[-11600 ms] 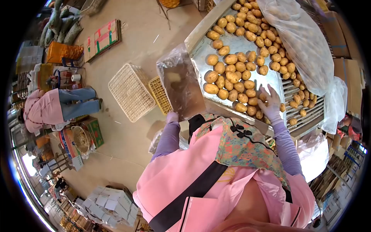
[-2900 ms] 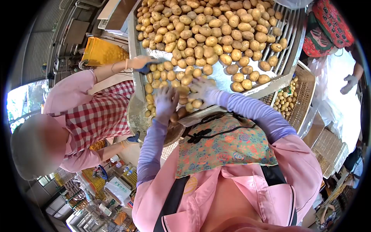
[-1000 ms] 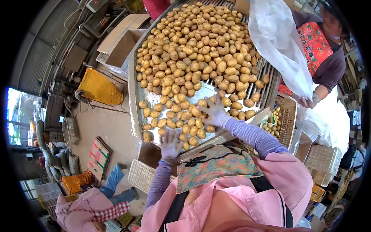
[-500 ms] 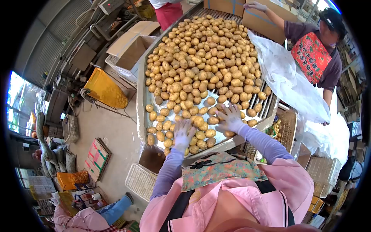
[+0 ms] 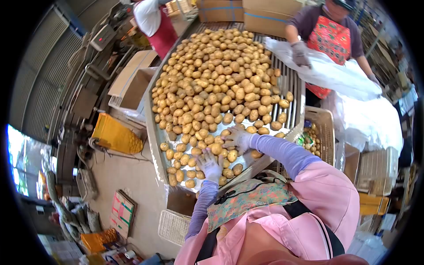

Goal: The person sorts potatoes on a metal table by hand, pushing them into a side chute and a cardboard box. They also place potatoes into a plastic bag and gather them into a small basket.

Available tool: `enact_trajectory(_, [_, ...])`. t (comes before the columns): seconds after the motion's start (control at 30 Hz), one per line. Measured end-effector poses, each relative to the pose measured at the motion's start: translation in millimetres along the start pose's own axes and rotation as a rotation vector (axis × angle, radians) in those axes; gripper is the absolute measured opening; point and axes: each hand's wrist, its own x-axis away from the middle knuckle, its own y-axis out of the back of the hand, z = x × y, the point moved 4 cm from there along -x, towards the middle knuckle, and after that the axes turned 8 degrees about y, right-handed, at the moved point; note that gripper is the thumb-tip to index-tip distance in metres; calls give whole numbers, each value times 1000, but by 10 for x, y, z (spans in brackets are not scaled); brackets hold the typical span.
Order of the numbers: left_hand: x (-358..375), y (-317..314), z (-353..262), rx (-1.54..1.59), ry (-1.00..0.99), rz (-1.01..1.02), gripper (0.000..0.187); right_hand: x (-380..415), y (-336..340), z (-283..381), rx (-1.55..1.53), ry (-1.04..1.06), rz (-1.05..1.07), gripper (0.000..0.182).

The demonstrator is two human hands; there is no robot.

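A large heap of potatoes covers the metal sorting table, with looser ones near the front edge. My left hand, in a pale glove, lies with fingers spread on the potatoes at the front. Just to its right and a bit farther in, my right hand, also gloved, reaches over potatoes with its fingers apart. Potatoes sit between and around both hands; neither hand is closed round one.
A co-worker in a red apron handles a plastic sheet at the right. Another person stands at the far left. Nearby are a basket of produce, a white crate, an open carton and a yellow sack.
The view has shifted. My right hand has moved left, closer to my left hand, over the potatoes. The co-worker's raised hand has come down to the plastic sheet.
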Motion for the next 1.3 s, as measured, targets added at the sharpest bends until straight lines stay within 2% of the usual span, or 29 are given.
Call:
enact_trajectory(0.03, [8, 131, -73, -128, -34, -33, 74, -10, -35, -95, -23, 27, -104, 89])
enact_trajectory(0.07, [109, 240, -19, -86, -124, -18, 72, -4, -89, -93, -57, 24, -170, 86])
enact_trajectory(0.1, [222, 318, 112, -100, -97, -22, 72, 40, -56, -16, -66, 21, -184, 87])
enact_trajectory(0.2, [537, 579, 510, 59, -183, -32, 69, 157, -37, 242, -77, 68, -103, 85])
enact_trajectory(0.27, [659, 625, 790, -6, -177, -28, 71, 195, -171, 347, -54, 54, -100, 70])
enact_trajectory(0.37, [606, 581, 981, -96, -173, -48, 72, 15, -105, 426, -141, -7, -59, 66])
enact_trajectory(0.43, [357, 580, 1048, 12, 307, -30, 74, -175, 46, 512, -187, -51, -27, 62])
enact_trajectory(0.5, [121, 468, 859, 8, 326, -56, 79, -305, 35, 668, -211, -83, -47, 63])
enact_trajectory(0.53, [12, 292, 686, -80, 200, 63, 82, -321, 9, 744, -52, -24, -176, 65])
enact_trajectory(0.57, [-54, 146, 512, -169, 74, 177, 86, -312, -84, 786, -46, -22, -182, 65])
enact_trajectory(0.63, [135, 228, 106, 143, -14, 59, 83, -227, -221, 686, -10, -30, -131, 60])
enact_trajectory(0.67, [145, 311, 71, 99, -185, 9, 80, -59, -144, 559, -113, 75, -278, 55])
enact_trajectory(0.7, [89, 442, 170, 98, -182, 0, 80, 168, -76, 419, -221, 181, -421, 50])
enact_trajectory(0.73, [22, 581, 292, 43, -280, 37, 78, 322, -127, 222, -176, 131, -404, 44])
enact_trajectory(0.77, [11, 642, 378, -11, -375, 80, 76, 534, 70, 87, -152, -17, -257, 44])
enact_trajectory(0.8, [-43, 488, 507, 58, -328, 92, 72, 718, 52, -144, -213, -63, -263, 48])
enact_trajectory(0.83, [-108, 394, 503, 64, -316, 87, 72, 933, -127, -334, -113, -215, -387, 53])
enact_trajectory(0.87, [-190, 335, 478, 72, -230, 15, 70, 1078, 218, -411, -152, -395, -342, 58])
enact_trajectory(0.93, [-395, 212, 308, 90, -26, -74, 69, 1156, 170, -625, -59, -595, -417, 64])
enact_trajectory(0.97, [-499, 277, 38, 94, -19, -64, 69, 1111, 236, -634, -65, -665, -440, 65])
enact_trajectory(1.03, [-619, 475, -443, -62, 158, 90, 69, 767, 446, -478, -13, -798, -273, 66])
enact_trajectory(1.07, [-574, 407, -542, -49, 147, 89, 69, 599, 425, -463, -26, -825, -228, 65])
enact_trajectory(1.1, [-501, 339, -625, -26, 39, 36, 67, 442, 427, -423, -152, -815, -151, 66])
enact_trajectory(1.13, [-456, 308, -685, -4, -70, -21, 65, 232, 473, -393, -250, -665, -17, 67])
enact_trajectory(1.17, [-407, 322, -644, 3, -78, -25, 65, 189, 260, -184, -88, -491, -112, 74])
enact_trajectory(1.23, [-239, 395, -348, 91, -195, 66, 65, 204, 144, 75, -116, -430, -81, 78])
enact_trajectory(1.3, [3, 499, -3, 133, -175, 49, 64, 324, 7, 340, -56, -240, -195, 73])
